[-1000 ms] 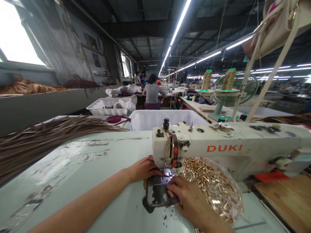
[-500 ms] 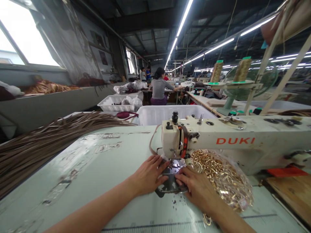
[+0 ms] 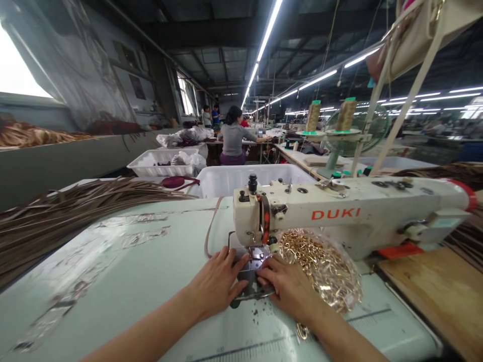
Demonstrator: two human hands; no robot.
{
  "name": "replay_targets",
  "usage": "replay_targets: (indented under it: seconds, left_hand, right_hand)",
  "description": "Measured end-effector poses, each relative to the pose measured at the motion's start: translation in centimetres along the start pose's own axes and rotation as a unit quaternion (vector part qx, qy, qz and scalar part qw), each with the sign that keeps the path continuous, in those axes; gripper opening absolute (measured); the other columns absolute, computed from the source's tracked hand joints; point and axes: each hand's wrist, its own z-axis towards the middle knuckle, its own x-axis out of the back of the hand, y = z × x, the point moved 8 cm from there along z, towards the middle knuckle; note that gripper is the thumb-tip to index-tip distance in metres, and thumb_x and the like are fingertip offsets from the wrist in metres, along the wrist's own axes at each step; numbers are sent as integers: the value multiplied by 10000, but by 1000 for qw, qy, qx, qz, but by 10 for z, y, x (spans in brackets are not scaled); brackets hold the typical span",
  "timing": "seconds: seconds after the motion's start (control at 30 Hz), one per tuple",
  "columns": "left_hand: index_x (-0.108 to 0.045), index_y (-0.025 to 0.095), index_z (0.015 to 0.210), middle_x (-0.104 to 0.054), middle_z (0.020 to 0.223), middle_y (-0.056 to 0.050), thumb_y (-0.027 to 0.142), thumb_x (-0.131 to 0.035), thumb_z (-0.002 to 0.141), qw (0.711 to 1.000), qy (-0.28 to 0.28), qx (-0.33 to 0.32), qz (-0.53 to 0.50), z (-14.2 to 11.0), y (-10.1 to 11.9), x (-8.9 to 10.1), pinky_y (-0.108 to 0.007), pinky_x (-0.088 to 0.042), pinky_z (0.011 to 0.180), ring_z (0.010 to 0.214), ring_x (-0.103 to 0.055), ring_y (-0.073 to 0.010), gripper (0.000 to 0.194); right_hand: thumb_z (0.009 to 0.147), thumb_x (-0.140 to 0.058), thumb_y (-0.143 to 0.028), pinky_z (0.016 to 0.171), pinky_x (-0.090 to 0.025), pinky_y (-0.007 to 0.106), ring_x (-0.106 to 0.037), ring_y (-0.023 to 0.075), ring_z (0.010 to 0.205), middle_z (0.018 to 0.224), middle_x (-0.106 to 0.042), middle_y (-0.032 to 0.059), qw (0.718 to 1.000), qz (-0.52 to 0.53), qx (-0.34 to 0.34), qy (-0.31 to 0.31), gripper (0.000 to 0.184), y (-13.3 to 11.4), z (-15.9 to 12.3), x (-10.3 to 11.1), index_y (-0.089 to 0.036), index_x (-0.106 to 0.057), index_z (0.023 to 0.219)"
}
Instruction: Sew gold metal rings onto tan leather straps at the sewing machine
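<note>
A white sewing machine (image 3: pixel 292 213) marked DUKI stands before me, its needle area lit. My left hand (image 3: pixel 212 282) lies low at the left side of the metal sewing plate (image 3: pixel 249 275), fingers stretched forward and thumb apart. Behind its fingertips, a thin brown strap (image 3: pixel 210 229) curves up along the tabletop; whether the fingers touch its end is hidden. On the plate's right side rests my right hand (image 3: pixel 287 284), fingertips pressed together close to the needle. Whatever they pinch is too small and covered to make out. A clear bag of gold metal hooks (image 3: pixel 320 269) sits beside that hand.
Many long brown strips (image 3: pixel 75 208) lie along the table's left. Behind the machine is a white bin (image 3: pixel 249 173). A wooden board (image 3: pixel 437 289) is at right, and thread cones (image 3: pixel 344 116) stand beyond the machine. A co-worker (image 3: pixel 233 138) sits facing away farther back.
My view has turned to the right, so everything sits farther left in the picture. Both hands stay at the sewing plate. More of the strap's curve shows left of the machine.
</note>
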Motion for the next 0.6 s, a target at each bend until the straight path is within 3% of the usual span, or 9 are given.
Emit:
replay_targets:
  seconds: [0.2, 0.33, 0.5, 0.6]
  left_hand:
    - [-418, 155, 1374, -524, 1133, -170, 287, -424, 948, 1000, -29, -5, 2, 7, 4, 1, -499, -471, 856, 1013, -495, -324, 446]
    - [-407, 216, 1384, -557, 1071, -123, 148, -383, 919, 996, -77, -32, -28, 15, -6, 0, -374, -510, 757, 896, -580, -260, 471]
    - [-567, 307, 1240, -604, 849, -17, 344, -292, 1004, 982, -138, -84, -101, 26, -21, 10, -235, -493, 631, 602, -578, -142, 365]
    - [-518, 305, 1314, -617, 896, -21, 339, -389, 960, 976, -153, -93, -126, 28, -27, 16, -228, -504, 620, 591, -579, -139, 379]
  right_hand:
    - [942, -451, -225, 708, -417, 310, -543, 205, 987, 997, -621, 19, 1000, -4, 2, 0, 179, -2, 1, 1, -249, -623, 982]
    - [934, -464, -228, 723, -423, 310, -537, 210, 995, 1001, -622, 29, 1000, -4, 3, -8, 173, -1, 1, 0, -239, -633, 974]
    - [942, -460, -235, 731, -422, 313, -535, 204, 980, 1017, -619, 18, 1000, 1, 7, -3, 187, -2, 0, 2, -253, -633, 1013]
    - [942, -466, -233, 720, -418, 306, -535, 202, 977, 1003, -621, 18, 1000, 1, 9, -2, 178, -2, 1, 3, -246, -635, 994]
